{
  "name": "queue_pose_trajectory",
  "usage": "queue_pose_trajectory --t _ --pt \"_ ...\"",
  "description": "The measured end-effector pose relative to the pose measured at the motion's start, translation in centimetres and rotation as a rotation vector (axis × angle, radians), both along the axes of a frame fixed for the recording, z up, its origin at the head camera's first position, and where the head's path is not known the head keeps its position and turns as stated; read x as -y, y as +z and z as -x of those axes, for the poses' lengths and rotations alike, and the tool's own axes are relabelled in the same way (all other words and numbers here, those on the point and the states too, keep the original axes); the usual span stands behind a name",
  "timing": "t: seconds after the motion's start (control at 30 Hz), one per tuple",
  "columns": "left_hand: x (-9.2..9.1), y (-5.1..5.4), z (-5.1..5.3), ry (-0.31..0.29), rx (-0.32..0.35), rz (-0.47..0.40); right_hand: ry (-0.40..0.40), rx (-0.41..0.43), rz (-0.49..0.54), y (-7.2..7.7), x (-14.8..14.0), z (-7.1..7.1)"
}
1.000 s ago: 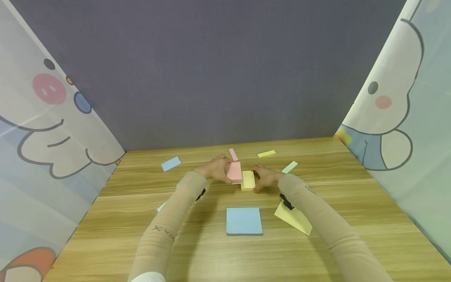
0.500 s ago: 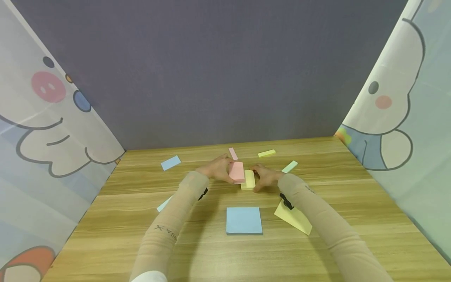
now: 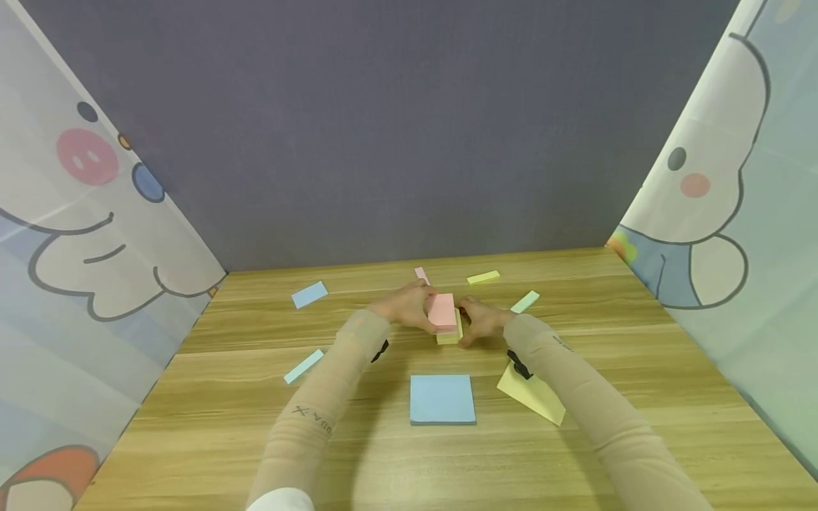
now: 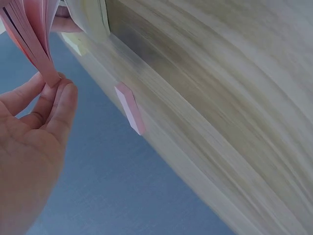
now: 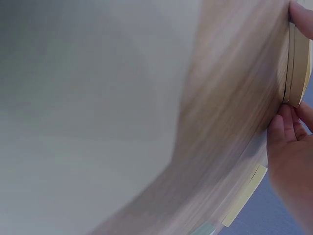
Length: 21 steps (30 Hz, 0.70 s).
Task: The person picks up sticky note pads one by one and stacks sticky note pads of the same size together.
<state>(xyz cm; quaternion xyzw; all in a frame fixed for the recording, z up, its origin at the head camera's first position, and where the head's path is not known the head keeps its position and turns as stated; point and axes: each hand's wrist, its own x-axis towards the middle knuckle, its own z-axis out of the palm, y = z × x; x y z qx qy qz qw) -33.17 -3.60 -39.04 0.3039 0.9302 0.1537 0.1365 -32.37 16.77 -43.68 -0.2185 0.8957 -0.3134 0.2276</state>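
Note:
A pink sticky note pad (image 3: 442, 311) is pinched by its edges in my left hand (image 3: 407, 306), and its sheets fan apart in the left wrist view. It lies over most of a yellow sticky note pad (image 3: 448, 340), whose front and right edges show. Whether the two pads touch I cannot tell. My right hand (image 3: 484, 319) grips the yellow pad from the right; the right wrist view shows the thumb at one end and fingers at the other. Nearer the front lies a larger blue sticky note pad (image 3: 442, 400).
Around the wooden tabletop (image 3: 211, 426) lie a light blue rectangular pad (image 3: 309, 294), a pale blue strip (image 3: 304, 366), a pink strip (image 4: 130, 108), a yellow strip (image 3: 483, 277) and a green strip (image 3: 525, 302). The right forearm partly covers a larger yellow pad (image 3: 533, 396). A dark partition stands behind.
My left hand has carried the pink pad rightward, from beside the yellow pad to over it. The right hand and the yellow pad have stayed in place.

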Motion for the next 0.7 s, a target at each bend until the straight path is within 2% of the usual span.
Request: queue_pose_trajectory --t 0.2,0.43,0.57,0.7 --pt "-0.5 -0.2 -0.2 -0.003 0.009 0.028 -0.022 0.039 0.024 -0.1 0.0 0.2" --pt "-0.8 -0.6 -0.1 -0.012 0.020 -0.008 -0.037 0.051 0.043 -0.4 -0.1 0.4" --pt "-1.0 -1.2 0.1 0.003 0.030 -0.027 -0.043 0.072 0.053 -0.3 0.0 0.4" --pt "-1.1 -2.0 0.5 -0.012 0.016 -0.033 -0.039 0.044 0.037 -0.4 0.0 0.5"
